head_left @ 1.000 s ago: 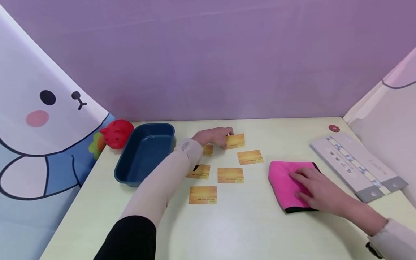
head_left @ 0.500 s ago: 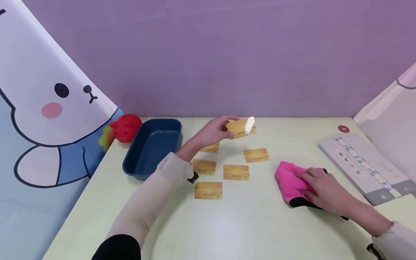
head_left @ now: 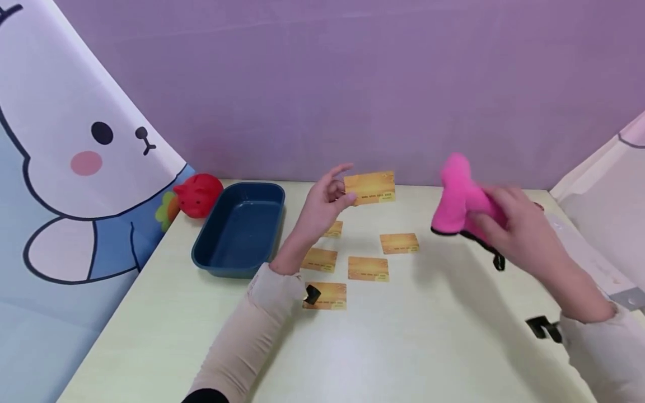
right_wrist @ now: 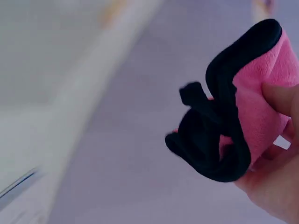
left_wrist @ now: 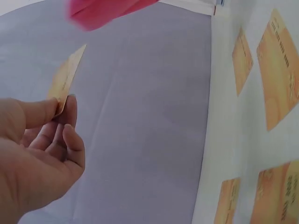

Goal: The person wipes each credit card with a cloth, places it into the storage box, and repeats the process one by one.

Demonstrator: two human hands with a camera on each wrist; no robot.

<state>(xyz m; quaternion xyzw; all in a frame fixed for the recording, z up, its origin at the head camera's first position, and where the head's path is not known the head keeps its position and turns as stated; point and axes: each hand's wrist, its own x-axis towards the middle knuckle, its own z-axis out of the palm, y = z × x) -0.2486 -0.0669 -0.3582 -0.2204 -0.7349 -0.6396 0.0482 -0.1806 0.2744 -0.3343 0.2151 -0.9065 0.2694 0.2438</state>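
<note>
Left hand (head_left: pixel 322 204), raised above the counter (head_left: pixel 403 336), pinches one orange card (head_left: pixel 370 188) by its left end between thumb and fingertips; right hand (head_left: pixel 514 226), also raised, is clenched round a bunched pink cloth (head_left: pixel 456 193). The head view shows the card's printed face, landscape and level, held clear of the counter before the purple wall (head_left: pixel 353 84); the left wrist view shows the same card (left_wrist: pixel 67 77) nearly edge-on, so its print is unreadable there. Only the right wrist view reveals the cloth's black trim (right_wrist: pixel 224 135) folded into loops beside the fingers (right_wrist: pixel 280 98). Five further cards (head_left: pixel 368 268) lie flat on the counter below the left hand, one partly hidden behind the wrist. A blue tray (head_left: pixel 241 229) and red toy (head_left: pixel 199 194) sit to the left. The right hand and cloth are motion-blurred in the head view.
</note>
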